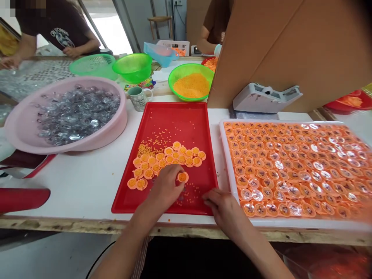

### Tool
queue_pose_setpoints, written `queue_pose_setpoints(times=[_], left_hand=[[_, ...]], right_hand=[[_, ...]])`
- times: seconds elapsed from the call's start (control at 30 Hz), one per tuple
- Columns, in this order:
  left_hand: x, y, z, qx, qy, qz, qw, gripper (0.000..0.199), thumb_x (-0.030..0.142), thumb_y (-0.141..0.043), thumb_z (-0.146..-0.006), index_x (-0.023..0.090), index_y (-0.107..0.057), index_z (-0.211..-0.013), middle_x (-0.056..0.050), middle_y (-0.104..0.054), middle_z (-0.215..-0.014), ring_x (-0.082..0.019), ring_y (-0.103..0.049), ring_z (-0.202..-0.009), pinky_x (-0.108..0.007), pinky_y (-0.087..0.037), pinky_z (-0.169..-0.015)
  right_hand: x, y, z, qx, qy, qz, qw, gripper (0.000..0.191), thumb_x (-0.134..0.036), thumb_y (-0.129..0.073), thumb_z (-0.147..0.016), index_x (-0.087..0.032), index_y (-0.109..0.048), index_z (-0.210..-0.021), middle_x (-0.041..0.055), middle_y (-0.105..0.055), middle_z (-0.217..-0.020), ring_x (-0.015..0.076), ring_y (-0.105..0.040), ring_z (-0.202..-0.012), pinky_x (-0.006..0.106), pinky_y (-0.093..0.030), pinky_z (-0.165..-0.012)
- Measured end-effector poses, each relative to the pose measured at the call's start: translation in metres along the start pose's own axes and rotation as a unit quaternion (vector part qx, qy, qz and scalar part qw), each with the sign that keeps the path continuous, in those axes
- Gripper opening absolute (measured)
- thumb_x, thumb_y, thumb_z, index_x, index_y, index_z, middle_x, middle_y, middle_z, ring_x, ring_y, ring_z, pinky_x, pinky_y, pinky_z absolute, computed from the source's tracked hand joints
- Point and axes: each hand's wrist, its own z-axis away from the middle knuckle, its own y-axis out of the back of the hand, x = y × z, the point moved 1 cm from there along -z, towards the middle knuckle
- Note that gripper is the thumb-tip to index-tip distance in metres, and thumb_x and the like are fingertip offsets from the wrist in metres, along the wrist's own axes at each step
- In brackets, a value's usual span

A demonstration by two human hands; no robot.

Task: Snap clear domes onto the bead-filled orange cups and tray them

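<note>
My left hand (167, 185) is over the red tray (188, 116), its thumb and fingers closed on a small round orange cup (183, 177) filled with yellow-orange grains. Just beyond it several similar orange cups (160, 156) lie in a cluster on the tray, with loose grains (148, 149) scattered behind them. At the tray's near right corner, my right hand (222, 203) has its fingers curled over the rim. Part of the cluster is hidden behind my left hand.
To the right, a white tray (229, 174) holds rows of orange cups with clear, printed tops. A pink basin (119, 131) of clear plastic pieces, a mug (138, 99) and a green bowl (190, 97) of grains stand behind. A cardboard panel (261, 46) rises at right; two people work beyond.
</note>
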Motion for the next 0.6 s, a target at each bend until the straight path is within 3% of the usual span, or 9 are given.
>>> queue_pose_setpoints(times=[0.13, 0.3, 0.47, 0.6], left_hand=[[-0.017, 0.027, 0.02, 0.009, 0.093, 0.074, 0.993, 0.021, 0.01, -0.058, -0.078, 0.023, -0.058, -0.094, 0.001, -0.068, -0.096, -0.018, -0.063, -0.087, -0.029, -0.051, -0.073], [-0.026, 0.026, 0.033, 0.027, 0.147, 0.181, 0.972, 0.019, 0.015, -0.064, -0.075, 0.023, -0.063, -0.092, 0.0, -0.07, -0.097, -0.019, -0.064, -0.093, -0.029, -0.051, -0.075], [-0.022, 0.012, 0.034, 0.033, 0.146, 0.307, 0.94, 0.021, 0.017, -0.064, -0.074, 0.022, -0.065, -0.094, -0.001, -0.069, -0.099, -0.019, -0.064, -0.096, -0.029, -0.054, -0.078], [-0.02, 0.007, 0.03, 0.037, 0.153, 0.341, 0.927, 0.021, 0.018, -0.066, -0.073, 0.02, -0.065, -0.094, -0.003, -0.07, -0.097, -0.019, -0.065, -0.094, -0.03, -0.055, -0.077]], right_hand=[[-0.01, -0.029, -0.035, -0.015, 0.039, 0.035, 0.999, 0.027, -0.001, -0.05, -0.083, -0.02, -0.068, -0.088, 0.0039, -0.063, -0.083, 0.0156, -0.061, -0.074, 0.024, -0.046, -0.067], [-0.021, -0.054, -0.053, -0.04, 0.059, 0.114, 0.991, 0.023, -0.002, -0.054, -0.08, -0.019, -0.067, -0.087, 0.005, -0.06, -0.088, 0.0156, -0.057, -0.075, 0.025, -0.043, -0.067], [-0.013, -0.05, -0.046, -0.049, 0.06, 0.124, 0.989, 0.025, 0.002, -0.049, -0.081, -0.018, -0.064, -0.077, 0.0032, -0.059, -0.08, 0.0142, -0.055, -0.07, 0.024, -0.04, -0.064], [-0.005, -0.038, -0.039, -0.019, 0.022, 0.12, 0.992, 0.026, 0.002, -0.047, -0.083, -0.018, -0.064, -0.086, 0.004, -0.06, -0.084, 0.0145, -0.057, -0.071, 0.024, -0.042, -0.065]])
